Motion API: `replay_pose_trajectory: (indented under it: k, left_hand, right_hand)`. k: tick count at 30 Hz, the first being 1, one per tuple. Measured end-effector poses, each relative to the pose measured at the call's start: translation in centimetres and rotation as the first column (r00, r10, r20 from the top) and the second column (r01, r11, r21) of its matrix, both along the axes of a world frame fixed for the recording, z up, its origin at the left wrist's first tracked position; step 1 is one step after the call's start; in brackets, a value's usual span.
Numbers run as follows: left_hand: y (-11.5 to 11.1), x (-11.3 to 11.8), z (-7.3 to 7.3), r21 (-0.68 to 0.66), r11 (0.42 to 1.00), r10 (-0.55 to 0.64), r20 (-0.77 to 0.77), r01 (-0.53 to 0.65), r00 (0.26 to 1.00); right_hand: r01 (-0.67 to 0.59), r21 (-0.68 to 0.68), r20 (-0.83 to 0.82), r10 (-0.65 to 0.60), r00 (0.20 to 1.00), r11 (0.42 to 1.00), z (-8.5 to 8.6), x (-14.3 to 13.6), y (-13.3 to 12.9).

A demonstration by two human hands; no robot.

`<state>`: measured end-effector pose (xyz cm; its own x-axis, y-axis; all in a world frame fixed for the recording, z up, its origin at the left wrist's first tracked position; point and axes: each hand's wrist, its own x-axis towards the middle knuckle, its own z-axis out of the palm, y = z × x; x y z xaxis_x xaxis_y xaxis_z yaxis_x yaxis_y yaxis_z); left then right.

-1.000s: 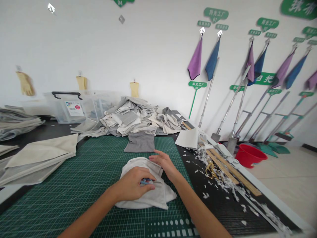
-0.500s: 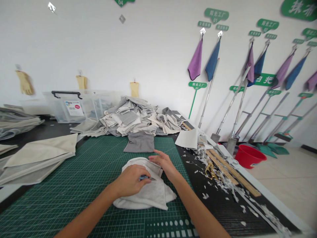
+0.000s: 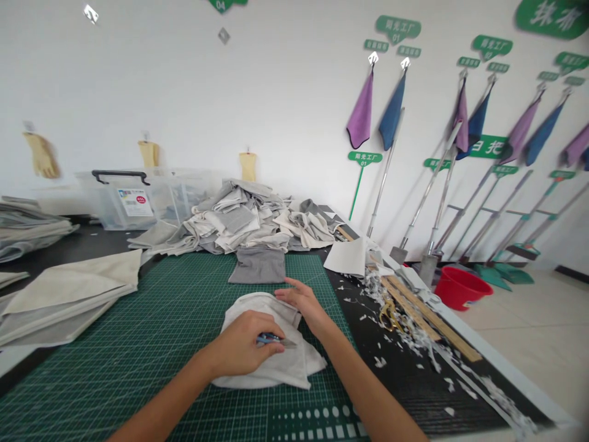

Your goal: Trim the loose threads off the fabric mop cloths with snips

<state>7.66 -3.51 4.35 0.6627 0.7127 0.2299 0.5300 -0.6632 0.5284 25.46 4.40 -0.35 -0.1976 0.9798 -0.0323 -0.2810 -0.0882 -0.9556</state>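
Observation:
My left hand (image 3: pixel 248 342) is closed around small blue-handled thread snips (image 3: pixel 271 339), their metal blades pointing right over a pale grey-white cloth (image 3: pixel 280 368). The cloth lies folded and rumpled on a green cutting mat (image 3: pixel 184 313). My right hand (image 3: pixel 306 304) rests at the cloth's upper right edge, its visible fingers stretched out and slightly apart; the thumb is hidden. Just beyond the fingertips lies a folded dark grey cloth (image 3: pixel 257 266).
A heap of grey and white cloths (image 3: pixel 243 215) sits behind the mat, beside a clear plastic box (image 3: pixel 110 212). Larger folded cloths (image 3: pixel 73 294) lie at left. Wooden strips (image 3: pixel 427 316), gold-handled scissors (image 3: pixel 390 316) and white scraps cover the right side. A red bucket (image 3: pixel 462 287) stands on the floor.
My left hand has shifted slightly right and down, and the snips' blades now show more clearly over the cloth. My right hand keeps its place on the cloth. The view has turned slightly.

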Motion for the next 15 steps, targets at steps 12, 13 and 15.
replay_pose_trajectory:
  k: [12, 13, 15]
  left_hand:
    - [1.4, 0.3, -0.6, 0.108, 0.988, 0.111, 0.002, -0.111, 0.994]
    - [2.0, 0.1, -0.6, 0.127, 0.983, 0.135, -0.025, -0.131, 0.991]
    - [3.0, -0.5, -0.6, 0.174, 0.971, 0.184, -0.089, -0.167, 0.979]
  right_hand:
    - [0.011, -0.016, 0.006, -0.011, 1.000, 1.000, -0.3, 0.0, 0.2]
    - [0.012, -0.018, 0.011, -0.012, 1.000, 1.000, -0.2, 0.0, 0.1]
    - [0.013, -0.017, 0.018, -0.013, 1.000, 1.000, 0.0, 0.0, 0.0]
